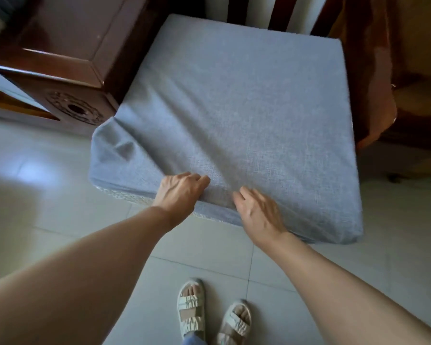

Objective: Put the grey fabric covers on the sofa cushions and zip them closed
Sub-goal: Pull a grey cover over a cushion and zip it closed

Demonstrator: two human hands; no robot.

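A large square sofa cushion in a grey fabric cover (234, 115) lies on a wooden seat and juts toward me over the floor. The cover is loose and wrinkled at the near left corner (115, 145). A pale textured strip (125, 194) shows under the near edge. My left hand (179, 192) grips the cover's near edge, fingers curled over the fabric. My right hand (259, 215) lies on top of the cover at the near edge, fingers fairly straight, pressing the fabric. No zip can be seen.
A dark carved wooden side table (67, 58) stands left of the cushion. Wooden armrest and frame (373, 83) run along the right. Chair back slats (279, 13) rise behind. My sandalled feet (212, 312) stand on pale floor tiles (47, 207).
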